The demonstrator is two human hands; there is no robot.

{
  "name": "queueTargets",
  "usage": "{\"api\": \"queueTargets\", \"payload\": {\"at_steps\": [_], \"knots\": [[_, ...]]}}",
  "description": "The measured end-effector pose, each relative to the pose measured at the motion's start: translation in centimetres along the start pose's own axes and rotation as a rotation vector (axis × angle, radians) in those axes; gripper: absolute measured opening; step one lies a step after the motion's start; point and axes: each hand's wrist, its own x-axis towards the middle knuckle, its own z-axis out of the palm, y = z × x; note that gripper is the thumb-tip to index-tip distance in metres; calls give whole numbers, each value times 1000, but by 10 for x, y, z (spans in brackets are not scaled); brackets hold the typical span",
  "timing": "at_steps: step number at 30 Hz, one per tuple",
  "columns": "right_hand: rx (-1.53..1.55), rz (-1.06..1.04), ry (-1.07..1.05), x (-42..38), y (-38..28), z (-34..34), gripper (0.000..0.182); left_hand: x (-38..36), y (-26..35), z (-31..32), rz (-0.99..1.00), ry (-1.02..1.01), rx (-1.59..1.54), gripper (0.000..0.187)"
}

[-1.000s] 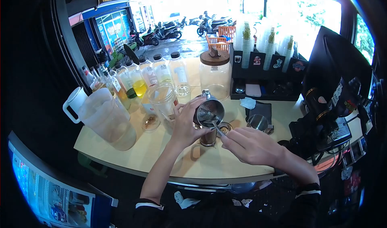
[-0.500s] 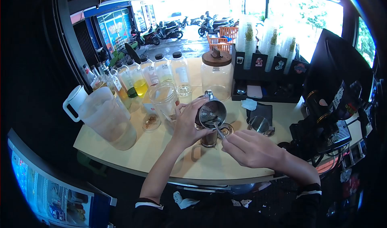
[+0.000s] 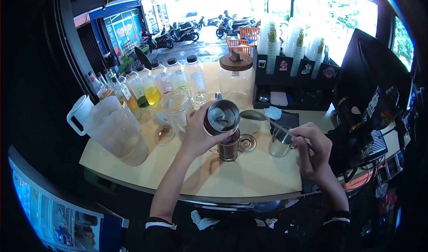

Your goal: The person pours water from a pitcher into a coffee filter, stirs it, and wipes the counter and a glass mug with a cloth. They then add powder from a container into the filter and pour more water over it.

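Observation:
My left hand (image 3: pixel 198 134) is wrapped round a steel pitcher (image 3: pixel 223 114), tilted so its mouth faces me; dark residue shows inside. Below its rim stands a glass-and-metal pot (image 3: pixel 228 151) with dark contents, partly hidden by the pitcher. My right hand (image 3: pixel 315 150) pinches the handle of a metal spoon (image 3: pixel 253 114), whose bowl is just right of the pitcher, apart from it. A round metal lid (image 3: pixel 247 143) lies beside the pot. Under the spoon's handle stands a second metal cup (image 3: pixel 279 147).
To the left are a large plastic jug (image 3: pixel 118 131), a white pitcher (image 3: pixel 81 111), an open clear jar (image 3: pixel 171 107) and several bottles (image 3: pixel 196 80). Behind stands a wooden-lidded jar (image 3: pixel 236 85). A black cup holder (image 3: pixel 290 85) and dark machine (image 3: pixel 356 114) occupy the right.
The spoon has come out of the pitcher and moved right with my right hand. The pitcher has shifted slightly left, its mouth turned more toward me.

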Motion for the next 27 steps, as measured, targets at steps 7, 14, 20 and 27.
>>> {"api": "queueTargets", "payload": {"at_steps": [7,14,20,27], "knots": [[-171,142,-256,-63,38,25,21,11,-5,-2,-90,-45,-227,78],[-257,250,-496,-108,66,65,30,16,-6,-4,-192,-101,-293,79],[-367,166,-579,-121,76,78,34,18,-8,-4,-229,-141,-306,82],[-381,192,-617,-128,78,80,33,17,-12,-1,-249,-172,-374,82]]}}
